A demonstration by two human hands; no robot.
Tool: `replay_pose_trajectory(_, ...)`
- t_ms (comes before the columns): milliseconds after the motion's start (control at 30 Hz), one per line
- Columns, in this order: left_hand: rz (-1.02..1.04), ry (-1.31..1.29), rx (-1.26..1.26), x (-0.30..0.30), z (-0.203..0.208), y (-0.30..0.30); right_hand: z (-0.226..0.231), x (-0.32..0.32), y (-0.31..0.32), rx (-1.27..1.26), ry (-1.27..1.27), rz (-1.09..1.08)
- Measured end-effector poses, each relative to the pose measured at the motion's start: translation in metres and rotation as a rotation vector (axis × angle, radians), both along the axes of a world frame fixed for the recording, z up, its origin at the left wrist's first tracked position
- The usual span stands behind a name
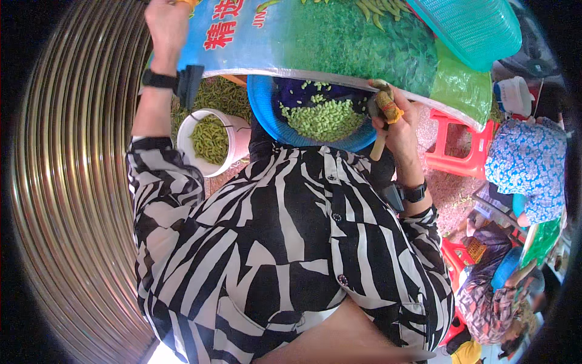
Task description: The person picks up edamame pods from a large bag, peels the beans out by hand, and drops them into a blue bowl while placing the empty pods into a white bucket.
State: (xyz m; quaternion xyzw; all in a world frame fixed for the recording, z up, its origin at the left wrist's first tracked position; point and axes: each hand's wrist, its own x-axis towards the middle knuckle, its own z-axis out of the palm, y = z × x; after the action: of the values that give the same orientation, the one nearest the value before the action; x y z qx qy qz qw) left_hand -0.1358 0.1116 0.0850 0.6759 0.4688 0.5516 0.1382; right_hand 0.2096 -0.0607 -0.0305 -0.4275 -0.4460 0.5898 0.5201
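A printed plastic sheet [327,45], blue and green with bean pods pictured on it, spans the top of the view. My left hand [167,27] is at its far left edge; yellow shows at the fingertips, mostly cut off by the frame. At the sheet's near edge, my right hand [401,121] is closed around a small tool with a pale wooden handle [378,147]. Brown and yellow coverings wrap some of its fingers. Just below the sheet, a blue basin [259,112] contains shelled green beans [324,120] on dark purple material.
A white bucket [229,151] of green pods stands left of the basin, with more pods [224,97] behind it. A teal basket [470,30] rests at the upper right. Right of me are a red stool [451,158] and people seated nearby. A ribbed metal shutter [79,194] lines the left.
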Motion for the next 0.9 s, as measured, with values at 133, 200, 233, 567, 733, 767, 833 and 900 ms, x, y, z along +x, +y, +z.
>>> replay_pose_trajectory(133,-0.234,0.137,-0.166,0.057,-0.038,-0.070,0.003,-0.014,-0.006,-0.093,0.061,0.110)
replay_pose_trajectory(200,-0.469,0.028,-0.283,0.091,-0.057,-0.095,0.004,-0.023,-0.005,-0.154,0.228,0.198)
replay_pose_trajectory(233,-0.528,-0.054,-0.367,0.104,-0.071,-0.105,0.001,-0.026,-0.004,-0.167,0.301,0.205)
replay_pose_trajectory(567,-0.655,-0.436,-0.592,0.137,-0.095,-0.118,-0.011,-0.033,-0.007,-0.217,0.349,0.172)
replay_pose_trajectory(733,-0.644,-0.452,-0.490,0.117,-0.058,-0.096,0.008,-0.036,0.003,-0.075,0.209,0.284)
replay_pose_trajectory(767,-0.577,-0.486,-0.349,0.112,-0.053,-0.088,0.012,-0.036,0.007,-0.067,0.209,0.291)
replay_pose_trajectory(833,-0.451,-0.537,-0.219,0.073,-0.043,-0.063,0.017,-0.029,0.010,-0.085,0.229,0.239)
replay_pose_trajectory(900,-0.215,-0.361,0.052,0.035,-0.029,-0.041,0.010,-0.024,0.010,-0.074,0.214,0.188)
